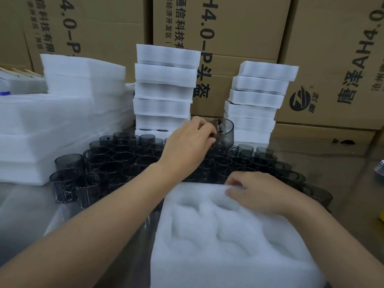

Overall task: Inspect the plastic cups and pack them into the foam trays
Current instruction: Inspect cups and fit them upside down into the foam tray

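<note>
While the left hand (187,148) grips one dark cup (225,134) above the massed cups (124,161), the right hand (261,194) pinches the far edge of a foam tray (218,246) at the near edge of the table (25,206).

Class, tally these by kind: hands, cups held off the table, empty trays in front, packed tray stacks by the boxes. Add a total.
hands: 2
held cup: 1
empty tray: 1
packed tray stacks: 2
Total: 6
</note>
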Demonstrator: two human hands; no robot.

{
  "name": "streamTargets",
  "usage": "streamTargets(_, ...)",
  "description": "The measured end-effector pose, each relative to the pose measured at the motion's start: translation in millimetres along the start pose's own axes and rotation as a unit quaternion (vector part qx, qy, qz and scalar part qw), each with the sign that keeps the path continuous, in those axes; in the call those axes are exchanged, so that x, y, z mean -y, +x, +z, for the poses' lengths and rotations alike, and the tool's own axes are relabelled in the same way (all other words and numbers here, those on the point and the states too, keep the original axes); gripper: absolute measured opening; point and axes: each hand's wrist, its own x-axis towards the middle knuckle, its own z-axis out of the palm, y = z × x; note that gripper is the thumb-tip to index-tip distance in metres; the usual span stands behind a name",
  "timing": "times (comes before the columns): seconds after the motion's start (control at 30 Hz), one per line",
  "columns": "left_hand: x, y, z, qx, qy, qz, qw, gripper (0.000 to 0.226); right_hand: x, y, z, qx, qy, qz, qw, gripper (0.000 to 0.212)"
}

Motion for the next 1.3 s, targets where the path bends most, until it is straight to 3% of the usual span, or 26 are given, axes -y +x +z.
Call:
streamTargets(0.07, -14.6, -5.5, 4.5, -0.008, -0.051, -0.04, 0.998, 0.02, -1.1, 2.1, -0.5, -0.028, 0.098, 0.017, 0.995, 0.021)
streamTargets(0.17, -26.0, -16.8, 14.3, -0.019, -0.09, -0.068, 0.993, 0.018, -3.7, 8.5, -0.5, -0.075, 0.273, 0.064, 0.957, 0.027)
streamTargets(0.23, -25.5, -22.3, 16.2, -0.022, -0.113, -0.082, 0.99, 0.017, -6.8, 13.2, -0.1, -0.107, 0.36, 0.099, 0.921, 0.029)
streamTargets(0.33, -21.5, -27.1, 13.4, -0.025, -0.16, -0.089, 0.983, 0.015, -10.0, 16.2, -1.7, -0.129, 0.512, 0.132, 0.839, 0.041)
streamTargets(0.4, -21.6, -30.2, 11.2, -0.018, -0.167, -0.077, 0.983, 0.014, -11.7, 15.2, -3.0, -0.128, 0.582, 0.11, 0.795, 0.044)
streamTargets(0.5, -24.4, -33.6, 8.8, -0.019, -0.146, -0.042, 0.988, 0.012, -11.3, 14.4, -3.0, -0.12, 0.629, 0.069, 0.765, 0.038)
streamTargets(0.73, -20.9, -34.7, 9.0, -0.007, -0.184, -0.05, 0.982, 0.01, -12.8, 12.9, -0.9, -0.14, 0.642, 0.037, 0.753, 0.039)
streamTargets(0.87, -19.7, -34.7, 9.3, -0.012, -0.212, -0.079, 0.974, 0.045, -14.0, 13.3, 0.9, -0.136, 0.637, 0.017, 0.758, 0.059)
streamTargets(0.97, -19.9, -35.5, 9.9, -0.001, -0.23, -0.094, 0.969, 0.065, -15.5, 14.1, 2.0, -0.126, 0.63, 0.008, 0.766, 0.057)
streamTargets(1.3, -21.0, -36.3, 8.8, 0.004, -0.19, -0.073, 0.979, 0.071, -16.3, 15.1, 3.5, -0.113, 0.616, -0.012, 0.78, 0.055)
